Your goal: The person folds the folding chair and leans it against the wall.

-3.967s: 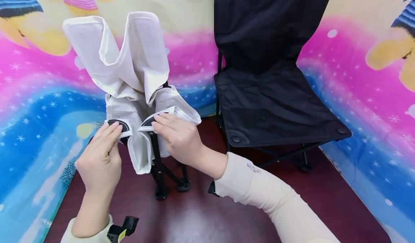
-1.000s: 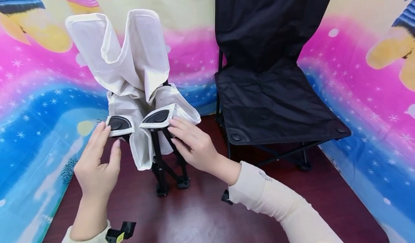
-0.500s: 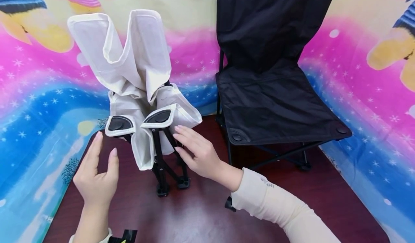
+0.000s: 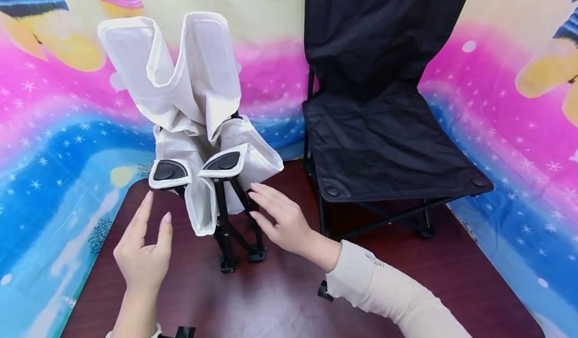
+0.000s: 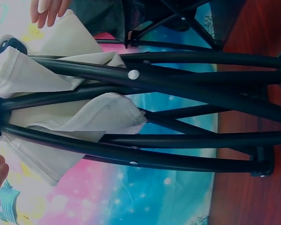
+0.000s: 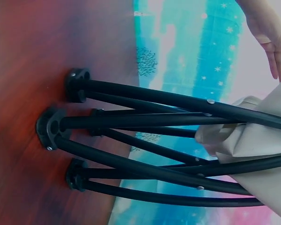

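Observation:
A white folding chair [image 4: 212, 72] stands half folded at the left, its fabric bunched and its black tube legs [image 6: 145, 122] gathered close together. Two black corner patches [image 4: 224, 163] edged in white face me at the front of its seat. My left hand [image 4: 144, 252] is held below the left patch, fingers and thumb spread, holding nothing. To the right of the legs is my right hand [image 4: 286, 222], its fingers extended toward the frame and nothing in its grasp. In the left wrist view the crossed legs [image 5: 178, 89] fill the middle.
An unfolded black folding chair [image 4: 384, 127] stands at the right, close beside the white one. Both chairs are on a dark red tabletop [image 4: 271, 298]. A colourful printed backdrop [image 4: 266, 67] closes off the back and sides.
Four seconds ago both hands pressed the black corner patches. They have since let go and drawn back, the left downward, the right down and rightward. The white chair keeps its half-folded shape.

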Motion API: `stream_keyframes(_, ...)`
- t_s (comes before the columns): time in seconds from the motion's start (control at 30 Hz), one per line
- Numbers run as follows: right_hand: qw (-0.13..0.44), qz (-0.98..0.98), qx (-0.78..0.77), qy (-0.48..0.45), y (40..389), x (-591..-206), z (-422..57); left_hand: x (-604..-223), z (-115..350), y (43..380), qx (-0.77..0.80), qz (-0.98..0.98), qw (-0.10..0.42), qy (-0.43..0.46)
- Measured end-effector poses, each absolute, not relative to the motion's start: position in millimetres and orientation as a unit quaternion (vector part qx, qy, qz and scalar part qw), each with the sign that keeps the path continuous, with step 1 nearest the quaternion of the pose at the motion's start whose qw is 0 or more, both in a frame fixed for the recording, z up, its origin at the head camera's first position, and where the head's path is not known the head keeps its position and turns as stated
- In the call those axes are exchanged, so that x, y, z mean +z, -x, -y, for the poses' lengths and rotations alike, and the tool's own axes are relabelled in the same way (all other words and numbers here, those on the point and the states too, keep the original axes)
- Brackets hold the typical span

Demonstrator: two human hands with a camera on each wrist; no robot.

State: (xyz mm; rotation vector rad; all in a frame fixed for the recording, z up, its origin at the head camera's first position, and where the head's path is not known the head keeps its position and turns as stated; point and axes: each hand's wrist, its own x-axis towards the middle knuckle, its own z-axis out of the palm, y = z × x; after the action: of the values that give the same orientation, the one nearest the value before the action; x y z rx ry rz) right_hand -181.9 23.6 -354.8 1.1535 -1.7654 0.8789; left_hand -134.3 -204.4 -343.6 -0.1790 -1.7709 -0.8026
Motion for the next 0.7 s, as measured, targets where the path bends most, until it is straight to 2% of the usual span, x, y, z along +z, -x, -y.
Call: stream_keyframes(0.7,0.37,0.719,0.394,-0.437,179,-386,-22,-377,198,131,-0.373,0.78,0.495,0.091)
